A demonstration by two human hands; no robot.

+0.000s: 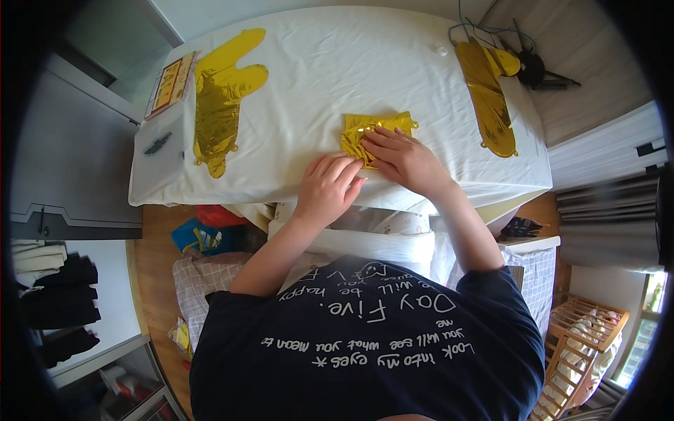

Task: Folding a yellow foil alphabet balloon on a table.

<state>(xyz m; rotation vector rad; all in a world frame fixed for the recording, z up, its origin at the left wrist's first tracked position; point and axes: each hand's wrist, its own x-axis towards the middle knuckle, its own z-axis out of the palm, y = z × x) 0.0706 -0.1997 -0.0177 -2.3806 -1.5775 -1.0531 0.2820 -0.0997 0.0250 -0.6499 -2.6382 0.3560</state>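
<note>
A folded gold foil balloon (pixel 354 125) lies crinkled and shiny on the white-covered table in front of me. My right hand (pixel 406 160) rests flat on top of it with the fingers stretched out, hiding part of the foil. At the balloon's lower left edge is my left hand (pixel 326 184), its fingers extended and slightly bent, the tips touching the foil. Neither hand visibly grips anything. Another gold foil balloon (pixel 219 105), flat and unfolded, lies to the left. A third flat gold balloon (pixel 486 98) lies at the right side of the table.
White cloth (pixel 302 77) covers the table. At its left edge are a clear plastic sheet or folder (pixel 156 165) and a flat red and yellow package (pixel 170 85). A black stand-like object (pixel 531 68) with cables is at the far right. Beneath the table's left side sits a blue bag (pixel 200 238).
</note>
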